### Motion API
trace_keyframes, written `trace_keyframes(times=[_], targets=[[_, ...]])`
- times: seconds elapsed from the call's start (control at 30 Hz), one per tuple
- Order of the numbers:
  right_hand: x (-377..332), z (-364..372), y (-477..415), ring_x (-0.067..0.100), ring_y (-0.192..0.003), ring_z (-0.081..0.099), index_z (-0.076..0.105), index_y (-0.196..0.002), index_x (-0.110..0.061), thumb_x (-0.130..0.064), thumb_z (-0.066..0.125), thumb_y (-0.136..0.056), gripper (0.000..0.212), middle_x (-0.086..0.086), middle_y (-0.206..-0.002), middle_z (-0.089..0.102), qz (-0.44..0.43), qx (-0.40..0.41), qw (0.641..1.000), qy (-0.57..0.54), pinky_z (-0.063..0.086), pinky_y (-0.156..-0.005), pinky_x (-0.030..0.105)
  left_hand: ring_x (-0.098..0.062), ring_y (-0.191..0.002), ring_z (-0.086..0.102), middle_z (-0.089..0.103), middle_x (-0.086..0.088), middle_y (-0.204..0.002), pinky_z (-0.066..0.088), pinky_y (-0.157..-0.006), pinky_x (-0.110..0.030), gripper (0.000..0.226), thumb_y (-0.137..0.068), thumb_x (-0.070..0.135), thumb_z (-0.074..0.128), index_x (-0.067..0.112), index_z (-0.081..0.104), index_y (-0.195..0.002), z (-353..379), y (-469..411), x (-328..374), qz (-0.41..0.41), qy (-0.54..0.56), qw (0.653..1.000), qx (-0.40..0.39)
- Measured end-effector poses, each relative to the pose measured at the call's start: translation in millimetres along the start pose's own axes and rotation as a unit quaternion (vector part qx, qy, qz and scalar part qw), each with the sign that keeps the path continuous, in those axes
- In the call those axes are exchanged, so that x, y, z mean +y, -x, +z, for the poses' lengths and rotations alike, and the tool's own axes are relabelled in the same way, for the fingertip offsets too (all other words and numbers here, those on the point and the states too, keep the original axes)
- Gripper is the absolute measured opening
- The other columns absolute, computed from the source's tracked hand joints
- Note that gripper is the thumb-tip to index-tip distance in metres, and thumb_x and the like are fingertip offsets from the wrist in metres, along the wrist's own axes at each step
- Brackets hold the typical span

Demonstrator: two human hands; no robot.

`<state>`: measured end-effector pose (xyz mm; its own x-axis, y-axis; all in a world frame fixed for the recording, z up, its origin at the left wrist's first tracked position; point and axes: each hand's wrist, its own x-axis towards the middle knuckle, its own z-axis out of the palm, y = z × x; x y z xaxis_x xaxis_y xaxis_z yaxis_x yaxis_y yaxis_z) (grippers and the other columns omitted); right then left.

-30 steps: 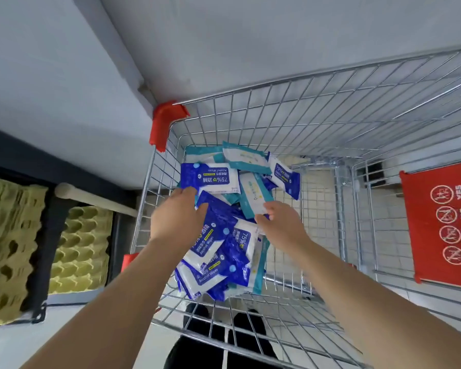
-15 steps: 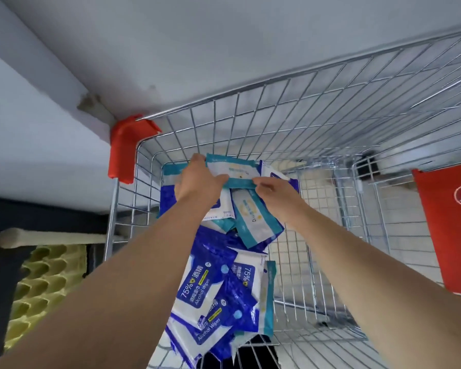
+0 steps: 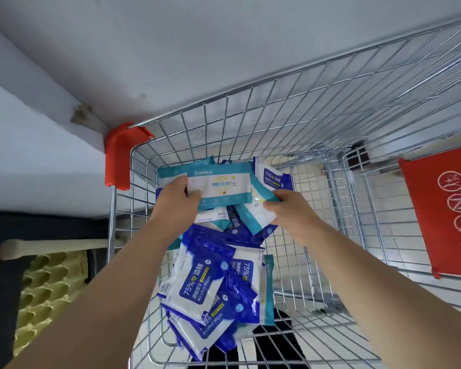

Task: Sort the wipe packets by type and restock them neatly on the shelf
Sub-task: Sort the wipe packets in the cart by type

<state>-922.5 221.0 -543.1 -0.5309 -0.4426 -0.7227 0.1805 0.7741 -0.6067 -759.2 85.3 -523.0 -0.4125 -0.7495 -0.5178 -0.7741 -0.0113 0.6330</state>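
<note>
Shiny metal wire cart (image 3: 277, 107) holds glossy plastic wipe packets (image 3: 210, 283).

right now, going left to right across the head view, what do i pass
egg trays → red cart corner guard → left hand → teal wipe packet it grips → second teal wipe packet → right hand pinching it → red warning sign

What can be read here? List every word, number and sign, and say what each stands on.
"75%", "酒精", "Alcohol Wipes": front blue packet.
"Alcohol Wipes": lower blue packet.
"75%": rear blue packet.
"YES", sideways at the frame edge, beside crossed-out pictograms: red sign.
Print too blurred to read: upper teal packet, lower teal packet.
</note>
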Motion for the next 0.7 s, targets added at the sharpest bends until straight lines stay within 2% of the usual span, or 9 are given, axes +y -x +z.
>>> trace_keyframes(times=[0.07, 0.13, 0.23, 0.33, 0.4, 0.47, 0.57, 0.7], targets=[[-5, -16, 5, 0.024, -0.092, 0.066, 0.067, -0.095, -0.015, 0.006, 0.051, -0.087, 0.028, 0.008, -0.094, 0.068, -0.004, -0.038, 0.998, -0.051, 0.058, -0.074, 0.037, -0.019, -0.073, 0.054, 0.058, -0.01, -0.089, 0.052, -0.07, -0.036, 0.013, -0.096, 0.017, 0.048, 0.006, 0.055, -0.098, 7, 2, 7, 0.007, 0.016, 0.999, -0.031], [-8, -33, 11, 0.018, -0.092, 0.067, 0.064, -0.111, -0.019, 0.014, 0.052, -0.084, 0.045, 0.001, -0.098, 0.07, -0.009, -0.087, 0.992, -0.093, 0.057, -0.076, 0.033, -0.018, -0.077, 0.054, 0.058, -0.009, -0.095, 0.046, -0.066, -0.034, 0.018, -0.097, 0.02, 0.046, 0.006, 0.053, -0.105, 14, 4, 16, 0.0, 0.011, 0.998, -0.055], [-7, -57, 20, 0.017, -0.093, 0.069, 0.065, -0.112, -0.021, 0.018, 0.054, -0.08, 0.052, 0.002, -0.101, 0.073, -0.005, -0.142, 0.983, -0.113, 0.055, -0.087, 0.038, -0.019, -0.089, 0.058, 0.059, -0.004, -0.102, 0.047, -0.071, -0.033, 0.024, -0.098, 0.029, 0.045, 0.01, 0.053, -0.108, 29, 9, 29, -0.024, 0.066, 0.993, -0.091], [-3, -80, 25, 0.026, -0.099, 0.067, 0.065, -0.107, -0.016, 0.02, 0.049, -0.083, 0.046, 0.013, -0.108, 0.071, 0.018, -0.159, 0.971, -0.177, 0.053, -0.09, 0.045, -0.012, -0.09, 0.065, 0.064, 0.003, -0.101, 0.057, -0.065, -0.024, 0.015, -0.098, 0.026, 0.052, 0.015, 0.055, -0.108, 51, 17, 45, -0.012, 0.178, 0.979, -0.101], [2, -98, 23, 0.027, -0.097, 0.068, 0.065, -0.106, -0.014, 0.019, 0.043, -0.084, 0.045, 0.014, -0.107, 0.071, 0.038, -0.149, 0.964, -0.216, 0.053, -0.089, 0.046, -0.015, -0.086, 0.067, 0.065, -0.002, -0.098, 0.06, -0.069, -0.03, 0.016, -0.094, 0.024, 0.059, 0.013, 0.054, -0.105, 68, 15, 54, -0.013, 0.172, 0.98, -0.098], [12, -119, 20, 0.029, -0.095, 0.067, 0.063, -0.111, -0.009, 0.009, 0.04, -0.088, 0.037, 0.016, -0.106, 0.07, 0.053, -0.141, 0.956, -0.253, 0.052, -0.09, 0.048, -0.017, -0.081, 0.064, 0.064, -0.006, -0.096, 0.057, -0.068, -0.027, 0.019, -0.09, 0.025, 0.064, 0.012, 0.053, -0.099, 88, 15, 65, -0.015, 0.134, 0.987, -0.084], [25, -145, 10, 0.027, -0.095, 0.067, 0.062, -0.112, -0.007, -0.014, 0.053, -0.094, 0.021, 0.011, -0.1, 0.071, 0.05, -0.095, 0.964, -0.242, 0.053, -0.09, 0.046, -0.025, -0.086, 0.064, 0.064, -0.01, -0.095, 0.056, -0.076, -0.043, 0.022, -0.086, 0.027, 0.069, 0.015, 0.051, -0.091, 122, 13, 85, -0.025, 0.139, 0.988, -0.068], [45, -165, -25, 0.021, -0.091, 0.069, 0.063, -0.113, -0.006, -0.007, 0.072, -0.081, 0.034, 0.009, -0.106, 0.07, 0.005, 0.044, 0.986, -0.159, 0.058, -0.079, 0.035, -0.013, -0.077, 0.06, 0.06, 0.005, -0.083, 0.049, -0.064, -0.027, 0.017, -0.086, 0.023, 0.068, 0.017, 0.054, -0.093, 172, -3, 115, -0.002, 0.125, 0.992, -0.028]])
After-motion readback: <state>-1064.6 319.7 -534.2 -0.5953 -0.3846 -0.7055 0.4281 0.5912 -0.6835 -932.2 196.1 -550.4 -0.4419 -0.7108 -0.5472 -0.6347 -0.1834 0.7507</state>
